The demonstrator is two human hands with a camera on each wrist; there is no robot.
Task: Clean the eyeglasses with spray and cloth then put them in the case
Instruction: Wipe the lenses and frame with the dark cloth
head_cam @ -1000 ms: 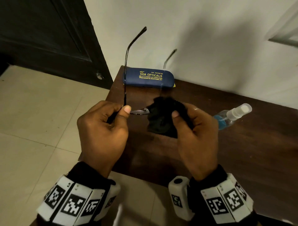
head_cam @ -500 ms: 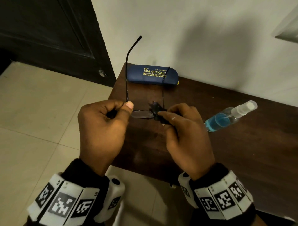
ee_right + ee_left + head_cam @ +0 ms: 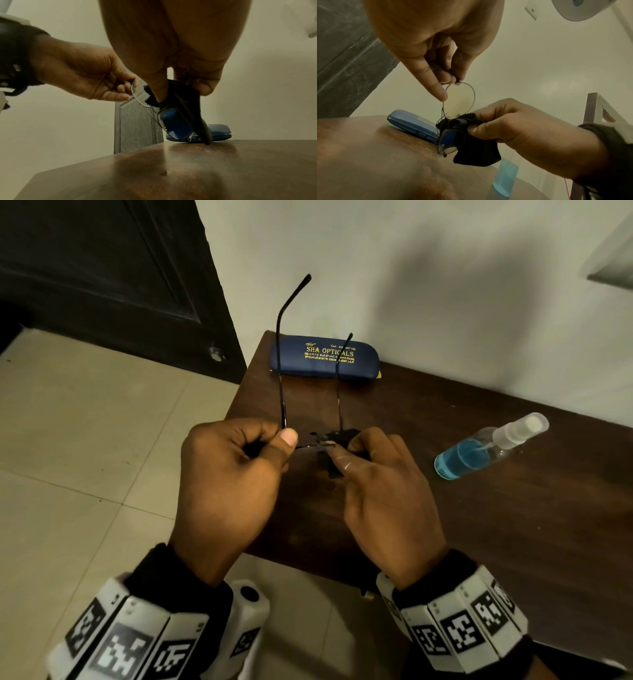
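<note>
my left hand (image 3: 229,474) pinches eyeglasses (image 3: 458,100) rim; right hand (image 3: 383,484) pinches cloth (image 3: 476,152) on lens. case (image 3: 323,357) closed, spray bottle (image 3: 486,445) part-full of blue liquid, both on tabletop (image 3: 513,525).

The black cloth (image 3: 337,455) hides the eyeglasses' (image 3: 279,364) bridge; small case (image 3: 323,357) print unreadable.

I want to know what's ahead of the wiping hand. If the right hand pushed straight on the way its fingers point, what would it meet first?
Probably the left hand: the right hand points its cloth-covered fingers across the eyeglasses toward it. Depth is unclear.
</note>
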